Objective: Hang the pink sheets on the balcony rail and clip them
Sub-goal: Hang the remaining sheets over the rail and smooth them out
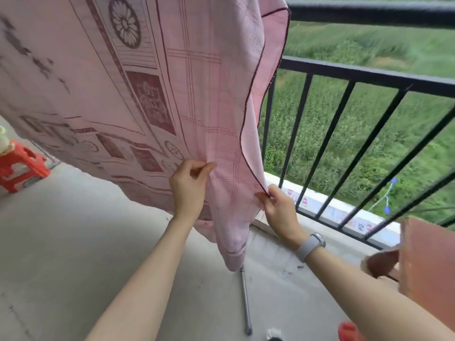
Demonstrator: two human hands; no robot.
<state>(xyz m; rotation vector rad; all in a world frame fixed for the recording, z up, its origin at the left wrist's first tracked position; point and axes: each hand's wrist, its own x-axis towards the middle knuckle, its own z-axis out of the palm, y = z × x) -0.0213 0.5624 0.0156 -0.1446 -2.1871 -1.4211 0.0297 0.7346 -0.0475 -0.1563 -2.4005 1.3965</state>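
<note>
Nearest the camera, two bare forearms reached up and forward over the grey concrete balcony floor (61,242). The right wrist wore a watch with a pale grey strap (310,245). The left hand (188,187) had its thumb and forefinger curled into a pinch on a fold of the pink sheet (172,94) a little in from the edge. The right hand (278,205) pinched the dark-piped hem (246,153) at the sheet's side edge, fingers curled round it.

The sheet hung from somewhere above the frame; what carried its top could not be seen. It draped in soft folds down to a loose corner that dangled below both hands, just above a thin metal leg (246,303) lying along the floor. Woven maroon panels and a flower medallion ran across it.

Judging by how it bellied and creased, the cloth looked light and limp, with no stiffness of its own, so it would probably sag wherever unsupported and lift in wind. The piped hem seemed the firmest place to grip, with hands spread along it so the edge stays taut; a pinch in mid-cloth would likely only bunch it.

At the right edge stood a terracotta-coloured slab (428,267), blurred. To the left sat a red plastic stool (19,166). Beyond, the black balcony rail (369,75) with its upright bars stood bare to the right of the sheet, and green vegetation (369,40) lay past it. No clips were visible.
</note>
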